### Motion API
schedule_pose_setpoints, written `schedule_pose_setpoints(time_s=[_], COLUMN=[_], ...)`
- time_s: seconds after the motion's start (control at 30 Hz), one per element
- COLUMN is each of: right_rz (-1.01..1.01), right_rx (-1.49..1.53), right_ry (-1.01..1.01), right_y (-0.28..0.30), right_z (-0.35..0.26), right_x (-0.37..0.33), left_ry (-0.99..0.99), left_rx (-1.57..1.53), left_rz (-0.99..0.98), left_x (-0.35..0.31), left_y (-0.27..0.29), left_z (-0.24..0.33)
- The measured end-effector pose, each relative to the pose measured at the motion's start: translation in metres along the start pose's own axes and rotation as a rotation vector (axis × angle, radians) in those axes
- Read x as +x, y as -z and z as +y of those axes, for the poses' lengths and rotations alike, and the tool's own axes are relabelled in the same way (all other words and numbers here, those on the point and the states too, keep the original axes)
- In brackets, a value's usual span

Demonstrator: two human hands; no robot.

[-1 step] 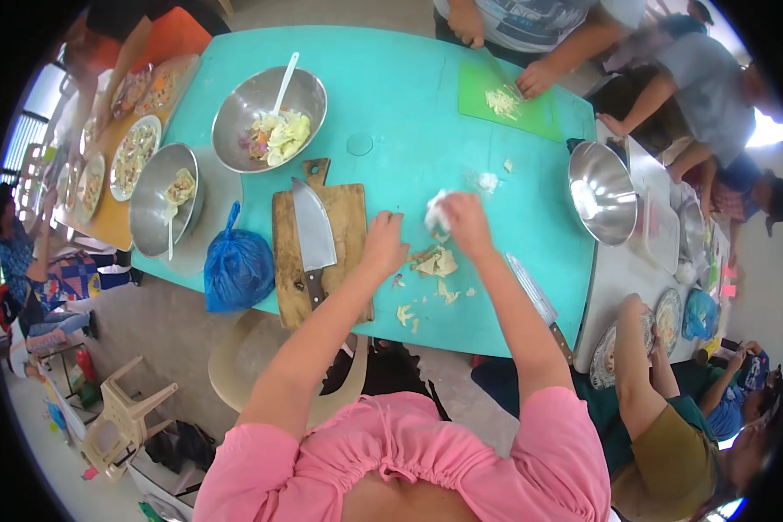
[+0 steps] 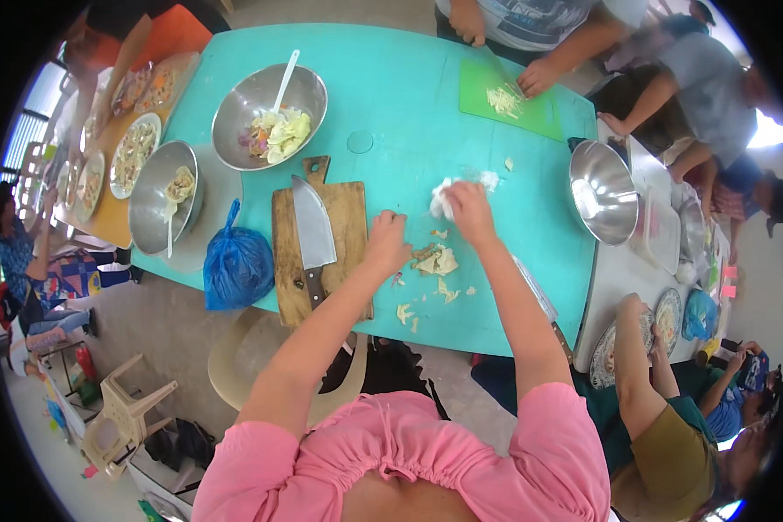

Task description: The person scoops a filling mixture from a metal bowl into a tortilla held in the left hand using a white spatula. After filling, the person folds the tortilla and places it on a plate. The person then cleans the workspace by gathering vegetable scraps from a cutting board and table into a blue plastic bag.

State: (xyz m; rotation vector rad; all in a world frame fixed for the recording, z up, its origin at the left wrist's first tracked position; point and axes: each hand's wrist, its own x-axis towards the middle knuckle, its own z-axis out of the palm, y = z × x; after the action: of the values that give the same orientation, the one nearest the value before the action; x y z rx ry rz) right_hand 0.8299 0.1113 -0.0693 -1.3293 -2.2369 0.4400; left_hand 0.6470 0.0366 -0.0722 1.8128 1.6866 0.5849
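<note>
A crumpled white tissue [image 2: 442,200] is gripped in my right hand [image 2: 470,209], which is low over the turquoise table. Another white wad [image 2: 489,181] lies just beyond it. My left hand [image 2: 386,235] rests on the table with curled fingers, beside the wooden chopping board [image 2: 350,235], and nothing shows in it. A broad cleaver [image 2: 313,224] lies on that board. Between my hands and nearer to me are pale cabbage scraps [image 2: 442,261]. Partly hidden by my right forearm, a second knife [image 2: 538,291] lies near the table's right side.
A steel bowl of cut vegetables [image 2: 226,130] with a white spoon stands far left, another steel bowl [image 2: 143,217] nearer. A blue plastic bag [image 2: 237,271] sits beside the board. Across the table a person cuts on a green board [image 2: 539,117]. An empty steel bowl [image 2: 602,191] stands right.
My right hand has slid a little farther from me with the tissue, toward the other white wad. My left hand stays in place.
</note>
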Motion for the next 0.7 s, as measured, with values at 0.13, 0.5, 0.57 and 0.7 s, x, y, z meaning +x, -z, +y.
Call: schedule_pose_setpoints(time_s=[0.13,0.5,0.57,0.7], right_rz=[0.103,-0.089,-0.176,-0.258], right_rx=[-0.036,-0.008,-0.055,0.016], right_ry=[-0.015,-0.408,-0.53,-0.604], right_y=[-0.022,0.04,0.045,0.028], right_z=[0.01,-0.004,-0.01,-0.051], right_x=[-0.003,-0.12,-0.135,-0.128], left_ry=[-0.056,-0.025,-0.076,-0.037], left_rx=[-0.055,0.18,0.268,0.174], left_rz=[-0.18,-0.388,-0.361,-0.257], left_x=[-0.017,-0.076,-0.085,-0.069], left_y=[-0.017,0.032,0.019,0.0], left_z=[0.003,0.017,0.019,0.012])
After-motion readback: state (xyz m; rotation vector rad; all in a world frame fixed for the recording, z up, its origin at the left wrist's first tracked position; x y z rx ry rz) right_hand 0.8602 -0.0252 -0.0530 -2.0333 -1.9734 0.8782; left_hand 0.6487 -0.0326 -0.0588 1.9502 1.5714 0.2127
